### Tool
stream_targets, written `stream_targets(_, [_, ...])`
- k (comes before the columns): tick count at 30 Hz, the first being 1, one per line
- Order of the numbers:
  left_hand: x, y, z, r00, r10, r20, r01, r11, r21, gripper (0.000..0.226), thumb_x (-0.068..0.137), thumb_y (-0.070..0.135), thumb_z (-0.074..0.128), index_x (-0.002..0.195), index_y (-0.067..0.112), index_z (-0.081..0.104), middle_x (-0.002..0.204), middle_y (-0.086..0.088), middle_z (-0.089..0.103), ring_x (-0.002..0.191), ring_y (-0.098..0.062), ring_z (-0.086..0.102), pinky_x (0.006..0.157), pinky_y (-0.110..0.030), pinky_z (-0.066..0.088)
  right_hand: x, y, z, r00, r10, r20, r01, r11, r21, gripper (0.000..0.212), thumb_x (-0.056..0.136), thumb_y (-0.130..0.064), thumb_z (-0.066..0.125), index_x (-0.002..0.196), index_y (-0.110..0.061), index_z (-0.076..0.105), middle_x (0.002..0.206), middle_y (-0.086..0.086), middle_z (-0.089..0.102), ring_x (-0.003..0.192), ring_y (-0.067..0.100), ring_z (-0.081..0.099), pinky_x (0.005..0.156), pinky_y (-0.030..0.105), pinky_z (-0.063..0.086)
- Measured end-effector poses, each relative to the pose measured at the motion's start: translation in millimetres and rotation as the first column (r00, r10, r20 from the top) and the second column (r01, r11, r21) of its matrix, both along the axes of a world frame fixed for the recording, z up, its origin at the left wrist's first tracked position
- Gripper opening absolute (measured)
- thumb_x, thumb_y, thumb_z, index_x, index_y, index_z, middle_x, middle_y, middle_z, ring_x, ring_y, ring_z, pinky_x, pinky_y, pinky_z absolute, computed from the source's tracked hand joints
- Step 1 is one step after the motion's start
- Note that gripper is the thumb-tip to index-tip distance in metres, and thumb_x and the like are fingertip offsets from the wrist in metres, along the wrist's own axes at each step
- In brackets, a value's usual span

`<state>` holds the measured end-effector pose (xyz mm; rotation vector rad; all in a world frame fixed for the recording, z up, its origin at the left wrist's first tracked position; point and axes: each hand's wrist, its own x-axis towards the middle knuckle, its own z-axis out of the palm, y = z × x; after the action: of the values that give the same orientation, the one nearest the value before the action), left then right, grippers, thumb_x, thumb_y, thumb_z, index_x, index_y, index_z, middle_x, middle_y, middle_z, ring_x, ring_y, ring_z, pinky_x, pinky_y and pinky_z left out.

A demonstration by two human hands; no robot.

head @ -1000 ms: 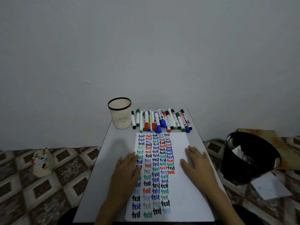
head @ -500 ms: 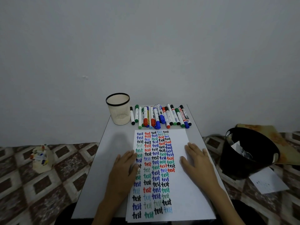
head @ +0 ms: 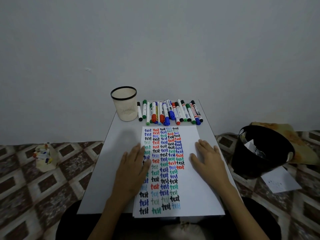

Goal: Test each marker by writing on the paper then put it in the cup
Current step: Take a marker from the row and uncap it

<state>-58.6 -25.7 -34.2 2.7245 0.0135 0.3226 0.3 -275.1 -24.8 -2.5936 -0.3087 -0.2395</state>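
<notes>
White paper (head: 199,196), crowded with coloured "test" words, lies on the bench (head: 110,170). The left hand (head: 134,168) and right hand (head: 208,159) rest on it palm-down, fingers straight, loosely spread, holding nothing. Capped markers (head: 168,112) lie in a row just beside the mesh cup (head: 125,105). Best lift one end marker while one hand steadies the sheet. The cup's bottom is hidden, and the marker labels are unreadable.

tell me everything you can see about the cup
The cup is a cream, plastic-looking pen holder with a black rim and vertical slots in its lower wall. It stands upright on the table's far left corner, just left of the markers. No marker sticks out of it. Whether the nearest marker touches it is unclear.
</notes>
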Motion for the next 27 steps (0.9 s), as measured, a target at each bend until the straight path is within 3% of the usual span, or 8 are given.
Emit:
stream_targets(3, [1.6, 1.1, -1.9, 1.000, 0.000, -0.030, 0.001, 0.999, 0.050, 0.083, 0.081, 0.065, -0.006, 0.149, 0.021, 0.011, 0.157, 0.004, 0.009, 0.143, -0.005, 0.003, 0.117, -0.029, -0.004, 2.1, -2.2, 7.3, 1.000, -0.011, -0.014, 0.013, 0.993, 0.114, 0.053, 0.092, -0.038, 0.054, 0.135, -0.007, 0.053, 0.141, 0.008, 0.051, 0.130, 0.019, 0.047, 0.114, 0.037, 0.026])
stream_targets(6, [1.7, 0.3, -0.4, 1.000, 0.003, -0.029, -0.002, 0.998, 0.056, 0.082, 0.082, 0.064, -0.003, 0.149, 0.020, 0.014, 0.157, 0.003, 0.012, 0.143, -0.007, 0.005, 0.116, -0.029, -0.004, 25.4, -3.2, 27.8, 0.994, -0.108, -0.027, 0.110, 0.927, 0.359, 0.038, 0.092, -0.027, 0.059, 0.125, -0.010, 0.061, 0.116, 0.009, 0.065, 0.104, 0.020, 0.061, 0.087, 0.031, 0.047])
stream_targets(8, [2.3, 0.4, -0.6, 1.000, 0.001, -0.025, 0.000, 0.998, 0.059, 0.081, 0.083, 0.062, 0.000, 0.149, 0.018, 0.016, 0.157, 0.001, 0.015, 0.143, -0.008, 0.007, 0.116, -0.029, -0.002, 57.6, -1.2, 34.8, 0.982, -0.191, -0.002, 0.179, 0.915, 0.362, 0.037, 0.095, -0.022, 0.054, 0.129, -0.008, 0.057, 0.123, 0.010, 0.060, 0.108, 0.023, 0.057, 0.087, 0.034, 0.045])
stream_targets(12, [0.6, 0.5, -0.7, 1.000, 0.006, -0.017, -0.005, 0.999, 0.042, 0.080, 0.084, 0.063, 0.002, 0.148, 0.017, 0.019, 0.156, 0.000, 0.017, 0.143, -0.009, 0.009, 0.117, -0.031, 0.000, 113.1, 5.1, 27.2, 0.986, -0.164, 0.038, 0.165, 0.986, -0.015, 0.043, 0.095, -0.013, 0.049, 0.138, -0.009, 0.046, 0.144, 0.010, 0.046, 0.120, 0.030, 0.049, 0.098, 0.043, 0.041])
stream_targets(14, [0.3, 0.1, 0.3, 1.000, 0.006, -0.023, -0.005, 0.999, 0.051, 0.081, 0.083, 0.063, 0.001, 0.148, 0.017, 0.017, 0.156, 0.000, 0.016, 0.143, -0.009, 0.009, 0.117, -0.031, 0.000, 125.5, 5.4, 19.0, 0.984, -0.169, 0.050, 0.174, 0.978, -0.114, 0.043, 0.095, -0.012, 0.047, 0.137, -0.009, 0.047, 0.144, 0.009, 0.047, 0.120, 0.031, 0.048, 0.098, 0.044, 0.038])
stream_targets(17, [0.7, 0.1, 0.9, 1.000, 0.003, -0.025, -0.002, 0.999, 0.052, 0.081, 0.083, 0.063, 0.001, 0.148, 0.018, 0.017, 0.156, 0.001, 0.015, 0.143, -0.008, 0.009, 0.118, -0.031, 0.000, 126.8, 6.5, 11.7, 0.973, -0.203, 0.113, 0.210, 0.977, -0.048, 0.035, 0.094, -0.011, 0.049, 0.128, -0.008, 0.056, 0.128, 0.012, 0.060, 0.110, 0.028, 0.052, 0.093, 0.041, 0.039])
stream_targets(21, [0.8, 1.5, -0.4, 1.000, -0.002, -0.007, 0.003, 0.999, 0.032, 0.080, 0.084, 0.063, 0.004, 0.148, 0.017, 0.021, 0.156, 0.000, 0.019, 0.143, -0.009, 0.011, 0.117, -0.031, 0.001, 121.1, 1.3, 6.2, 0.954, -0.245, 0.171, 0.237, 0.969, 0.068, 0.021, 0.091, -0.010, 0.055, 0.108, -0.003, 0.065, 0.098, 0.015, 0.067, 0.089, 0.027, 0.053, 0.073, 0.033, 0.038])
stream_targets(27, [0.5, 0.7, 0.4, 1.000, -0.003, 0.000, 0.003, 1.000, 0.022, 0.080, 0.084, 0.063, 0.004, 0.148, 0.017, 0.023, 0.155, 0.000, 0.020, 0.143, -0.010, 0.012, 0.117, -0.032, 0.003, 112.3, 0.6, 8.5, 0.919, -0.341, 0.199, 0.296, 0.929, 0.224, 0.018, 0.090, -0.006, 0.059, 0.104, 0.001, 0.067, 0.096, 0.017, 0.068, 0.087, 0.025, 0.054, 0.068, 0.027, 0.031])
